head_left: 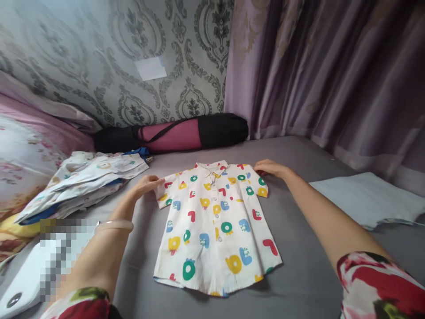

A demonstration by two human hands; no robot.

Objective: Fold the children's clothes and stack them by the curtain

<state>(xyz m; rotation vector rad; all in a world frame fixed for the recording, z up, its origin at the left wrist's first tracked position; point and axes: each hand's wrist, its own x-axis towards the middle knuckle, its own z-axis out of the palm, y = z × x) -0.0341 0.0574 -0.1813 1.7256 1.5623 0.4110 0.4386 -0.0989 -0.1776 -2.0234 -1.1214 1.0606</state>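
Note:
A white short-sleeved button-up shirt [214, 226] lies spread flat, front side up, with its collar pointing away from me. Red, yellow, green and blue figures cover it. My left hand [148, 183] is closed on the upper edge of the sleeve at the left. On the other side, my right hand [270, 168] pinches the top of the right sleeve near the shoulder; its fingertips are partly hidden. A pale bangle [114, 225] circles my left wrist. The shirt's hem is slightly wavy and lies nearest me.
The shirt rests on a grey bed sheet [299, 283]. Stacked clothes [96, 173] lie at the left, by a white device [29, 270], partly blurred out. A pink and black long bag [172, 135] lies along the wall. A pale folded cloth [368, 197] is at the right, below purple curtains [318, 71].

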